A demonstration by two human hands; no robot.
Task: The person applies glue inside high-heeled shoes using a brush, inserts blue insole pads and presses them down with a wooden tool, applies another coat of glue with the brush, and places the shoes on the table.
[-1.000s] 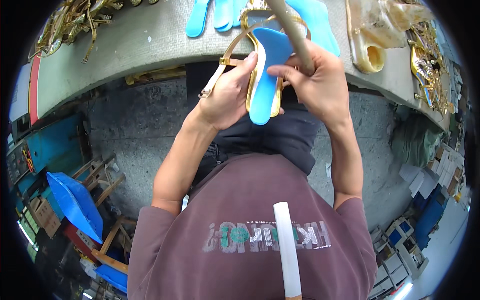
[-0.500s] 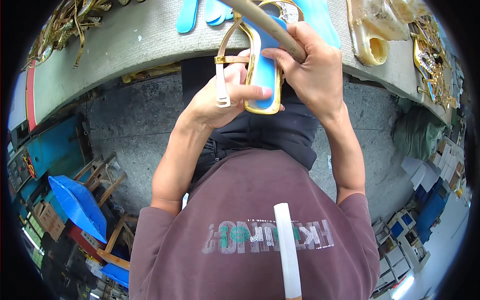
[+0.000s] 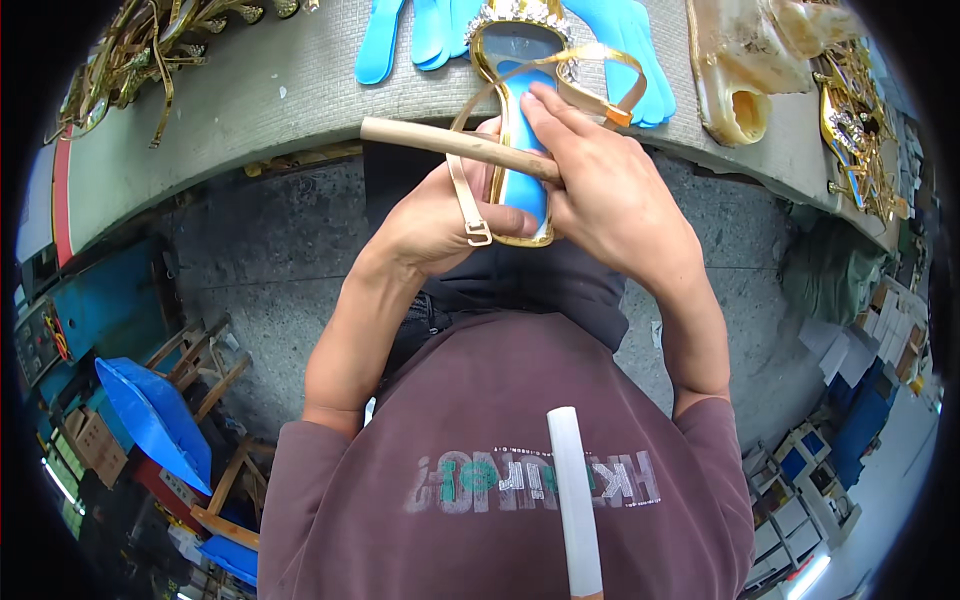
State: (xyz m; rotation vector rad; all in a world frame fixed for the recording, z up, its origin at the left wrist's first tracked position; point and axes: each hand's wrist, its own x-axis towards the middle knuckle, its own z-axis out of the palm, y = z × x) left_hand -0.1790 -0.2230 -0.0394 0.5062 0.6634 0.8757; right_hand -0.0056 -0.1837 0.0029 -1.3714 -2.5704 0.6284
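My left hand (image 3: 425,225) is closed around the heel end of a gold-edged sandal (image 3: 500,105), its thumb pressing on the blue insole (image 3: 524,192) near the heel. Clear stones trim the toe strap, and the ankle straps hang loose, one with a white buckle (image 3: 479,232). In my right hand (image 3: 622,195) a wooden stick (image 3: 430,137) is held, crossing over the sandal and pointing left. The fingers of that hand lie along the insole's middle. The sandal's underside is hidden.
Loose blue insoles (image 3: 378,50) lie on the bench (image 3: 300,100) left of the sandal; more blue insoles (image 3: 640,70) lie on its right. Gold sandals (image 3: 150,40) pile at the far left and others (image 3: 858,130) at the right, beside a yellowed plastic container (image 3: 745,90).
The stick has swung down from steep to nearly level, pointing left. My right fingers now lie stretched along the insole. The sandal's jewelled toe has come into view and its right strap has swung outward.
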